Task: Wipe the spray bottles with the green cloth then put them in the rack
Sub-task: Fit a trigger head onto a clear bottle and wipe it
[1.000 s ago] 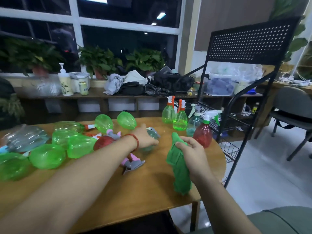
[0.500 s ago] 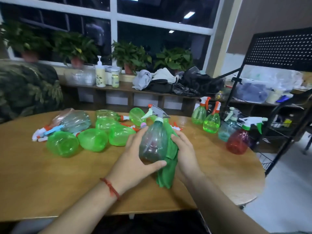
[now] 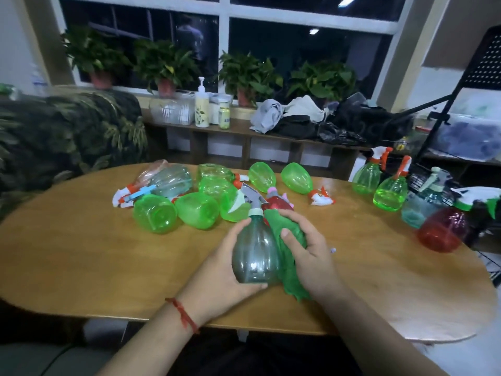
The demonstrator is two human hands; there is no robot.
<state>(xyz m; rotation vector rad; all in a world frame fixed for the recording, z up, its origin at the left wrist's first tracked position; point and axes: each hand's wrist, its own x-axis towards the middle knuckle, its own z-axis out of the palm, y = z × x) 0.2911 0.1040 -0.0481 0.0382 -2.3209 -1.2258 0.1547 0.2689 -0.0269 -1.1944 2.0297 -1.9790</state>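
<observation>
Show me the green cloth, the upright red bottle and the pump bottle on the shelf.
green cloth (image 3: 294, 283), head view, its lower end
upright red bottle (image 3: 442, 232), head view, its round body
pump bottle (image 3: 202, 111), head view, its pale body

A smoky teal spray bottle with a grey trigger is being held nearly upright over the middle of the tabletop, the left hand cupping its base and side. The right hand is pressing the bunched green cloth against the bottle's right side. Several green bottles, a clear bottle and a red bottle are lying on their sides toward the far edge. Two green upright bottles, a teal upright bottle and a red upright bottle are standing at the right edge. The black rack is standing just beyond that edge.
</observation>
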